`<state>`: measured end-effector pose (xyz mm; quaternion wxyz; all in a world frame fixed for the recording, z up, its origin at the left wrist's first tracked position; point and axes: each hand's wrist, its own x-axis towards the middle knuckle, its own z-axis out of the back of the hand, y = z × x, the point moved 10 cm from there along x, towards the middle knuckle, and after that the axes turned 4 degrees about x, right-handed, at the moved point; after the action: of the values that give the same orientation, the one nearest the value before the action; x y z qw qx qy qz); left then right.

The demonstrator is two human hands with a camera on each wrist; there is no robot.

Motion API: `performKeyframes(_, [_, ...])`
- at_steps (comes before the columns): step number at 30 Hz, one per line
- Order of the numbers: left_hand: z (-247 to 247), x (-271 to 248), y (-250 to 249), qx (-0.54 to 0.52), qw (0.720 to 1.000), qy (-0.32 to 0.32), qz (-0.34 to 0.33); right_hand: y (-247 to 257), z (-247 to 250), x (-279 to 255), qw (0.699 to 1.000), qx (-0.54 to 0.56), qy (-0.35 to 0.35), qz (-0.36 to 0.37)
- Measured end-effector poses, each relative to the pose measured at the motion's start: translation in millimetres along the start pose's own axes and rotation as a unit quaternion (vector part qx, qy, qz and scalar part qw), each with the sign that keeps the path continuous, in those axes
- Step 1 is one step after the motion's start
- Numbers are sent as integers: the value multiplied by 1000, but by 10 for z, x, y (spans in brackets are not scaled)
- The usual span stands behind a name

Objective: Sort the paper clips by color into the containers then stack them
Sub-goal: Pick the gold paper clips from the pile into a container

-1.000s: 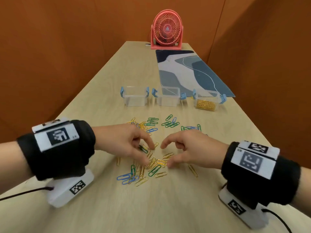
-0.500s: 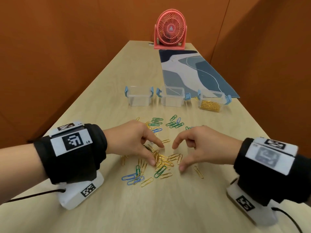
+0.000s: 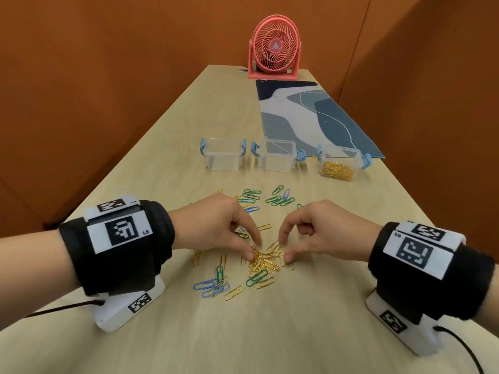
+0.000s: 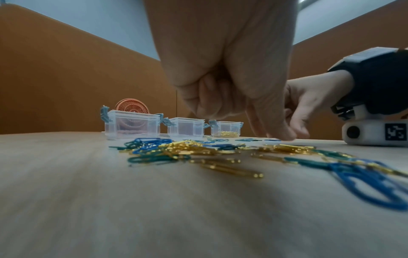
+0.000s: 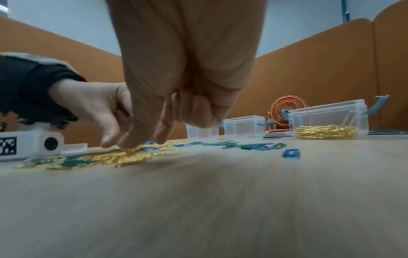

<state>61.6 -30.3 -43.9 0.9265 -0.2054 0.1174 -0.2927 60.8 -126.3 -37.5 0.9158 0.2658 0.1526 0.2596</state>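
Observation:
A heap of gold paper clips (image 3: 266,261) lies between my two hands. My left hand (image 3: 255,250) curls thumb and forefinger round the heap's left side; its other fingers are folded in. From the other side my right hand (image 3: 285,249) does the same. Green clips (image 3: 279,201) lie beyond the hands, and blue clips (image 3: 206,286) lie nearer me. Three clear containers stand in a row behind: the left one (image 3: 223,157) and middle one (image 3: 276,160) look empty, while the right one (image 3: 324,160) holds gold clips. The left wrist view shows my left hand (image 4: 273,136) down at the table.
A pink desk fan (image 3: 274,47) stands at the table's far end, with a blue and white mat (image 3: 310,117) in front of it. Orange partition walls enclose the table on the left, right and back. Bare wood (image 3: 256,333) lies between me and the clips.
Both hands have drawn closer together, raking the scattered gold clips into a tighter heap between their fingertips. The head view has shifted slightly.

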Motion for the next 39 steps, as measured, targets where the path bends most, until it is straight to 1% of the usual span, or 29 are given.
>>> performKeyframes(2, [10, -30, -5, -9, 1000, 4, -6, 16, 46, -14, 1000, 19, -5, 11])
performKeyframes(3, [-28, -39, -8, -4, 1000, 21, -13, 20, 40, -22, 1000, 18, 1, 14])
performKeyframes(5, [-117, -34, -13, 10, 998, 53, -23, 41, -36, -23, 999, -4, 29, 16])
performKeyframes(6, [-135, -14, -15, 9, 998, 56, -25, 60, -84, -13, 999, -18, 42, 19])
performKeyframes(8, [-123, 38, -19, 2, 999, 44, -24, 97, -140, 28, 998, -35, 50, 24])
performKeyframes(11, [-85, 62, -39, 0, 999, 23, -23, 117, -135, 80, 998, -35, 36, 27])
performKeyframes(17, [-119, 57, -29, -8, 999, 31, -12, 126, -166, 122, 998, -28, 42, 27])
performKeyframes(23, [-246, 37, -58, 34, 995, 96, 6, 37, -318, 100, 993, -56, 108, -5])
performKeyframes(29, [-288, 118, -115, 80, 989, 124, 7, 51, -316, 101, 985, -127, 114, 2])
performKeyframes(31, [-213, 182, -84, 54, 991, 121, 30, -5, -176, 82, 989, -104, 103, -20])
performKeyframes(32, [-161, 227, -55, 26, 991, 122, 53, -64, -67, 72, 992, -79, 94, -42])
performKeyframes(33, [-125, 269, -22, -25, 988, 129, 86, -150, 54, 64, 993, -50, 83, -69])
performKeyframes(34, [-99, 337, -8, -97, 978, 143, 120, -255, 194, 48, 992, -17, 73, -100])
performKeyframes(36, [-53, 507, -47, -240, 942, 167, 162, -436, 435, 13, 985, 71, 51, -152])
performKeyframes(37, [-13, 620, -94, -289, 927, 172, 169, -510, 543, 0, 977, 125, 37, -169])
performKeyframes(39, [64, 880, -213, -348, 905, 176, 171, -658, 740, -2, 955, 221, -1, -198])
